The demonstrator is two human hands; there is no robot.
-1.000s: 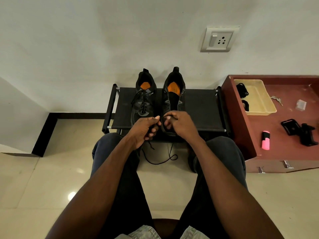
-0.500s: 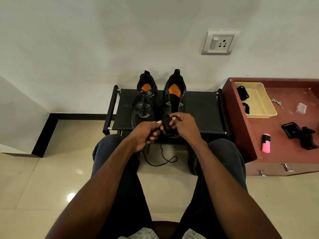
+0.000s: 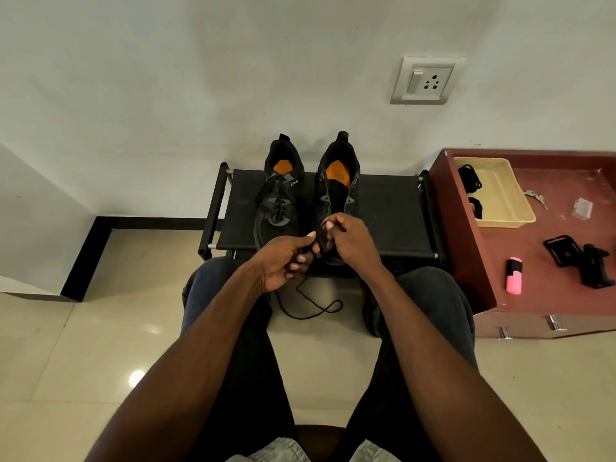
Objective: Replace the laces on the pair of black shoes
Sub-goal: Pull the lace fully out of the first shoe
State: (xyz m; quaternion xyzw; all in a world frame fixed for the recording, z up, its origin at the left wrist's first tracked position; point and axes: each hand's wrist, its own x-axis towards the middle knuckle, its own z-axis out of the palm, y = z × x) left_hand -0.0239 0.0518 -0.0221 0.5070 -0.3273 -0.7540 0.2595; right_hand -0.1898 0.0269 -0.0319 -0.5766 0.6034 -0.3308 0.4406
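One black rack (image 3: 383,208) carries two black shoes at its middle — the left shoe (image 3: 278,198) laced, the right shoe (image 3: 336,191) unlaced, toes at the front edge. Two hands meet there: left hand (image 3: 286,261) pinching one loose black lace (image 3: 313,305), which hangs to the floor; right hand (image 3: 350,243) pinching at the right shoe's toe.

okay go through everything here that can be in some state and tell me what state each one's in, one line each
left shoe: laced, on rack.
right shoe: unlaced, tongue open.
black lace: loose, dangling below the hands.
left hand: pinching the lace.
right hand: fingers curled at the right shoe's toe.
wall switch: position unclear.
yellow tray: holds dark items.
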